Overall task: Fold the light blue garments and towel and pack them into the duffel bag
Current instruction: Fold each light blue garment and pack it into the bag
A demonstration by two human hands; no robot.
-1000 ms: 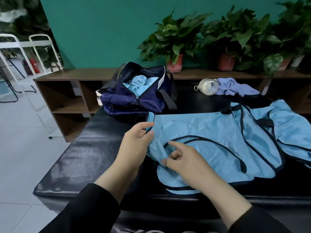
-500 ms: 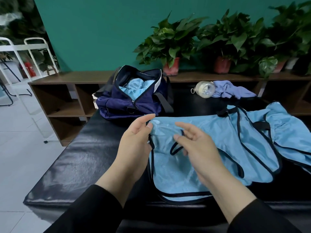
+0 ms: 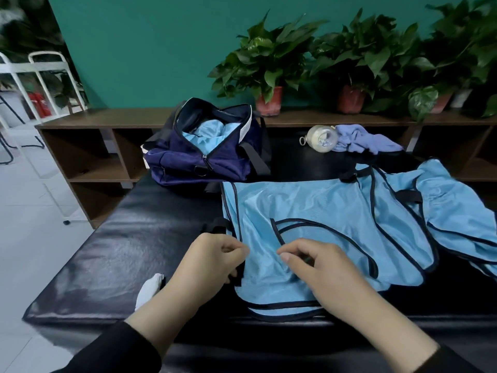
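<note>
Bench (image 3: 129, 254): black padded top, carries everything below.
Vest (image 3: 309, 224): light blue, dark trim, now spread flatter across bench right half than half a second ago; near-left edge pulled toward viewer.
Second garment (image 3: 457, 211): light blue, rumpled, overlapping vest at right.
Bag (image 3: 204, 157): navy, unzipped, far left of bench, blue cloth inside; unmoved.
Towel (image 3: 360, 138): lavender-blue heap at far edge, beside bottle (image 3: 321, 138).
Left hand (image 3: 209, 262): earlier raised and open, now lowered, fingers pinched on vest's left edge.
Right hand (image 3: 328, 270): likewise lowered, curled, gripping vest fabric.
</note>
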